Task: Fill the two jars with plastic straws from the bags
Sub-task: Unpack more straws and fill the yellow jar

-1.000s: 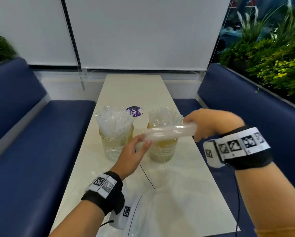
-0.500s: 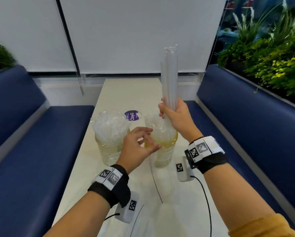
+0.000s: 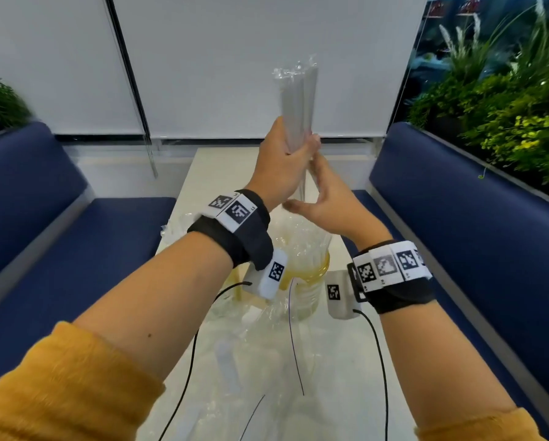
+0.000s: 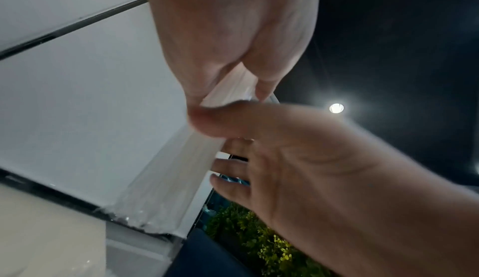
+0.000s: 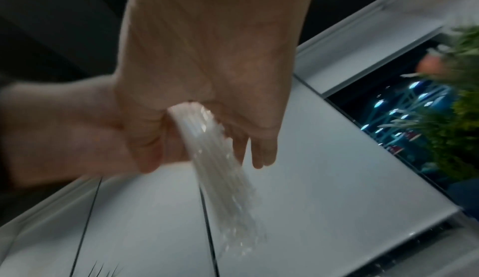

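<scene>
A bundle of clear straws in its plastic bag (image 3: 298, 100) stands upright above the table. My left hand (image 3: 286, 160) grips it around the lower part, and the left wrist view shows the left hand (image 4: 233, 45) wrapped round the bundle (image 4: 181, 168). My right hand (image 3: 324, 195) is just below, fingers straight along the bundle and thumb across its front. A glass jar (image 3: 308, 275) packed with straws stands under the hands. The other jar is mostly hidden behind my left forearm; only its straw tips (image 3: 184, 224) show.
Crumpled clear bags (image 3: 251, 361) and sensor cables lie on the near part of the pale table (image 3: 222, 167). Blue benches (image 3: 76, 249) run along both sides. Plants (image 3: 505, 122) stand behind the right bench. A white blind closes the far end.
The bundle has risen and passed to my left hand, which came up from beside the jars. My right hand has let go its grip and slid to the bundle's lower end.
</scene>
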Action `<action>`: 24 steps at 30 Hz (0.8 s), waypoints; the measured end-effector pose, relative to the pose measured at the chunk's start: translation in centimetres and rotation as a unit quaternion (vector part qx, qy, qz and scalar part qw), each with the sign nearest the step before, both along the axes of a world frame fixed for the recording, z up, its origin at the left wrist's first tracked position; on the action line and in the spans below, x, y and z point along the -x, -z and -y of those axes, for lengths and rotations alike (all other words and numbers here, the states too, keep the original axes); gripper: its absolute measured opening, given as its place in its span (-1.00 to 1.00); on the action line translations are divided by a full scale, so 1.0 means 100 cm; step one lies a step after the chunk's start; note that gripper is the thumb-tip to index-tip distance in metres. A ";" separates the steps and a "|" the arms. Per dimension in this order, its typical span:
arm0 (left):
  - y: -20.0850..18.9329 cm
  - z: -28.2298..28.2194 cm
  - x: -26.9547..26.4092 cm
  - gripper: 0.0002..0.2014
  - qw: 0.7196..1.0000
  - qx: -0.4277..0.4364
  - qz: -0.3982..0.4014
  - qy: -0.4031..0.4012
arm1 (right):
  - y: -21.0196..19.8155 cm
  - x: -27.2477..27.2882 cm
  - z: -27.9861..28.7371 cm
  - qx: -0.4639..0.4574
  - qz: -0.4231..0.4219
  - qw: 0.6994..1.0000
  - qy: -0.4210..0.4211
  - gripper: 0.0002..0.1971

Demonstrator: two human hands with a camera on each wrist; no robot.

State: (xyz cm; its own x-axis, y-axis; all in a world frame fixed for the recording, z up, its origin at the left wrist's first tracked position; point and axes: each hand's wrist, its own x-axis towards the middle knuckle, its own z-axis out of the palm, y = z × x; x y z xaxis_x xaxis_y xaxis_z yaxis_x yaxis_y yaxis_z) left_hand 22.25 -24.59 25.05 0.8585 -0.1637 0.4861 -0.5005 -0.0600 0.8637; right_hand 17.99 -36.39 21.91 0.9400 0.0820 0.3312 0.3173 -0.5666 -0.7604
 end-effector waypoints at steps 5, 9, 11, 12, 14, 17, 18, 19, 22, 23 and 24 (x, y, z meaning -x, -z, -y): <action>0.013 0.007 -0.022 -0.80 1.000 0.004 -0.008 0.018 | 0.026 -0.005 0.022 0.075 -0.026 0.994 0.074 -0.32; 0.034 0.013 -0.031 -0.80 1.000 -0.008 -0.017 0.019 | 0.084 -0.012 0.019 0.156 -0.144 0.974 0.078 -0.09; 0.044 0.014 -0.033 -0.81 0.999 -0.006 -0.032 0.012 | 0.110 -0.010 0.020 0.163 -0.103 0.976 0.101 -0.25; 0.048 0.015 -0.033 -0.81 0.999 -0.005 -0.040 0.012 | 0.120 -0.008 0.022 0.150 -0.067 0.980 0.111 -0.36; 0.054 0.017 -0.033 -0.81 0.999 -0.004 -0.049 0.018 | 0.132 -0.003 0.025 0.105 0.000 0.987 0.119 -0.60; 0.063 0.017 -0.035 -0.79 0.998 -0.003 -0.068 0.017 | 0.139 0.000 0.027 0.052 0.071 0.989 0.115 -0.94; 0.067 0.018 -0.035 -0.78 0.997 -0.003 -0.074 0.014 | 0.140 -0.001 0.028 0.042 0.078 0.990 0.110 -0.96; 0.070 0.018 -0.035 -0.77 0.997 -0.002 -0.078 0.010 | 0.141 -0.001 0.027 0.033 0.081 0.991 0.104 -0.96; 0.073 0.019 -0.037 -0.75 0.997 0.007 -0.081 0.005 | 0.138 -0.002 0.024 0.031 0.080 0.992 0.091 -0.98; 0.072 0.018 -0.038 -0.74 0.996 0.013 -0.084 0.003 | 0.138 -0.002 0.024 0.042 0.083 0.992 0.088 -0.96; 0.070 0.017 -0.040 -0.74 0.996 0.020 -0.087 0.001 | 0.138 -0.001 0.024 0.056 0.089 0.991 0.086 -0.95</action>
State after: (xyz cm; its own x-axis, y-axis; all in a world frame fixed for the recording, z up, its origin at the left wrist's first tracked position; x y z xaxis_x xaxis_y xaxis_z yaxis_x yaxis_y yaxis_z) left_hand 26.24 -26.25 18.02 0.9302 -0.1493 0.3353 -0.3424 -0.0238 0.9393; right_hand 18.07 -38.82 8.11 0.8703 -0.0291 0.4916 0.3324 -0.7018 -0.6301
